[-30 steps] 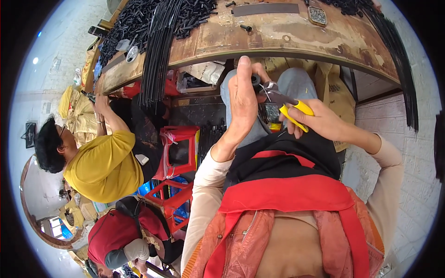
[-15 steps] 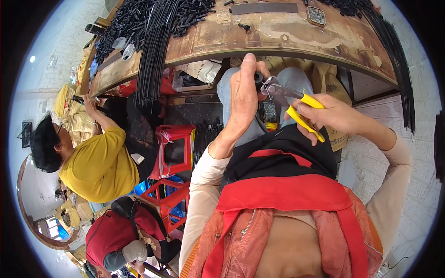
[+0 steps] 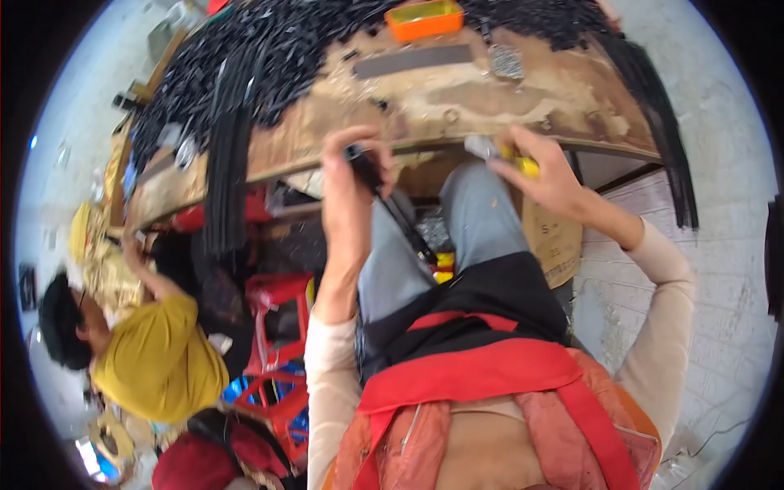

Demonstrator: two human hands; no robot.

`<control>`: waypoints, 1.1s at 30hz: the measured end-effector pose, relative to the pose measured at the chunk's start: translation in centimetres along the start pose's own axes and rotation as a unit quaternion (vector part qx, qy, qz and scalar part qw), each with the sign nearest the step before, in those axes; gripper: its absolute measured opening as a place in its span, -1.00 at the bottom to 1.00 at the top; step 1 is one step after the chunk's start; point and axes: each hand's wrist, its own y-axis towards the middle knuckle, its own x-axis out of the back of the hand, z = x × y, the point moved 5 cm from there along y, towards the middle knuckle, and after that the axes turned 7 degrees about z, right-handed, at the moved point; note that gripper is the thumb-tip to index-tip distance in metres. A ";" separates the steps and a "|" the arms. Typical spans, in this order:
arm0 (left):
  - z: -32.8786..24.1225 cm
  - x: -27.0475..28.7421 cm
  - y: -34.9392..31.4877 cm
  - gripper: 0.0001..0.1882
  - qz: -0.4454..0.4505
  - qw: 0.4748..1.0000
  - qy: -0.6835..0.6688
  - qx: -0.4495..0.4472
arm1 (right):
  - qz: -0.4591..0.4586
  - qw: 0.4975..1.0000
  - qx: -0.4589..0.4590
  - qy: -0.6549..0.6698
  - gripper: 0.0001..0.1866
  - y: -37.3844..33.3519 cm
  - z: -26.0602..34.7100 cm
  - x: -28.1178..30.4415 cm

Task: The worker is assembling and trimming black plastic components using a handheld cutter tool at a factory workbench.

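Note:
My left hand (image 3: 347, 196) is closed round a black tubular piece (image 3: 363, 167), its hollow end facing up. From below the fingers a thin black shaft (image 3: 404, 222) slants down between my knees; it seems to belong to the same piece. Farther right, just off the table's front edge, my right hand (image 3: 543, 167) grips yellow-handled pliers (image 3: 527, 166). Their metal head (image 3: 482, 148) points left, apart from the black piece. Motion blurs the pliers, so whether their jaws are apart cannot be told.
The wooden table (image 3: 490, 102) carries heaps of small black parts (image 3: 286, 69), a bundle of black rods (image 3: 229, 163) hanging over its edge, an orange box (image 3: 425, 20), a dark flat strip (image 3: 412, 60) and a small tray (image 3: 506, 61). A person in yellow (image 3: 163, 355) works at left, near red stools (image 3: 282, 306).
The pliers have come away from the black piece. My hands have moved apart, the left one leftward and down. The view has shifted, bringing the orange box into sight.

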 end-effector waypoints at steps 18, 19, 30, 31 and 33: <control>3.9 -0.4 2.3 -0.42 0.146 0.979 0.131 0.047 | 0.043 0.932 -0.131 -0.335 -0.72 10.2 -18.2 6.0; 3.8 -0.5 2.3 -0.42 0.141 0.980 0.128 0.047 | 0.024 0.943 -0.132 -0.306 -0.74 10.0 -18.5 6.6; 1.1 -4.6 -2.6 -0.51 0.187 0.976 0.108 0.016 | -0.039 0.836 -0.279 0.470 -0.81 8.8 -21.5 8.0; 1.0 -4.5 -3.1 -0.49 0.175 0.979 0.106 0.000 | 0.025 0.811 -0.284 0.511 -0.80 8.4 -20.9 7.6; 0.8 -4.1 -4.2 -0.44 0.152 0.983 0.097 -0.009 | 0.025 0.803 -0.252 0.539 -0.80 7.6 -16.3 5.8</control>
